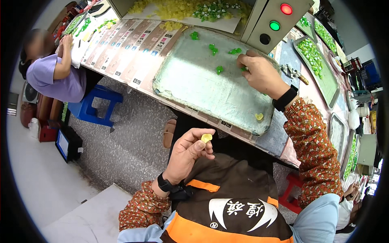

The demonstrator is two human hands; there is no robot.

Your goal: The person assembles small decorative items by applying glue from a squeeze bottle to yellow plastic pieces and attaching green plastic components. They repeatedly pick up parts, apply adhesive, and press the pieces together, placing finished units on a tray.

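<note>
Left grip point(185, 154): yellow piece point(206, 138) is pinched at fingertips, off tray point(190, 77) | Right grip point(261, 75): bent over tray at green bit point(244, 69); whether held, cannot be told | Piece is judged light, thin, fragile; to be taken softly at its edge.

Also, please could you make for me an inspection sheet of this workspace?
Surface: shallow metal tray on a table with printed covering.
Job's things: several small green pieces and one yellow piece on the tray.
Clutter: metal hand tool right of the tray.
Grips: left grip pinches another yellow piece; right grip over the tray, grasp unclear.
Cables: nothing seen.
Surroundings: co-worker at left; panel with lit red and green lamps beyond.
</note>
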